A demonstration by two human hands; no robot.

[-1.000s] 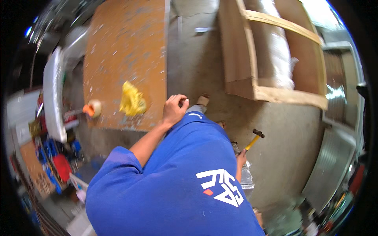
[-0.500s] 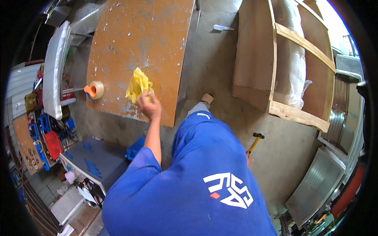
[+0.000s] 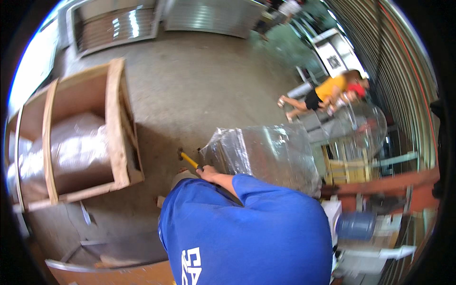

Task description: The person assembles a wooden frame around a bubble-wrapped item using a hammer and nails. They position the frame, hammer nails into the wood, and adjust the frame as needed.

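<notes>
My right hand (image 3: 207, 173) is closed round the handle of a hammer (image 3: 190, 160) with a yellow and black grip, its dark head pointing up and left. Just right of that hand stands a large box-shaped thing (image 3: 280, 152) wrapped in clear plastic film. My left hand is out of view, and the blue shirt hides much of the lower middle. An open wooden crate (image 3: 118, 137) stands to the left, holding a bulky film-wrapped item (image 3: 78, 152).
Part of the brown table (image 3: 114, 276) shows at the bottom left. Metal-framed panels (image 3: 204, 16) stand at the far side. A person in a yellow top (image 3: 328, 89) is at the right, beside someone in red headwear. A blue water jug (image 3: 356, 225) lies at the lower right.
My view has swung right, away from the brown table toward the crate and wrapped box. My left hand with the yellow plastic bag has left view; the hammer stays in my right hand.
</notes>
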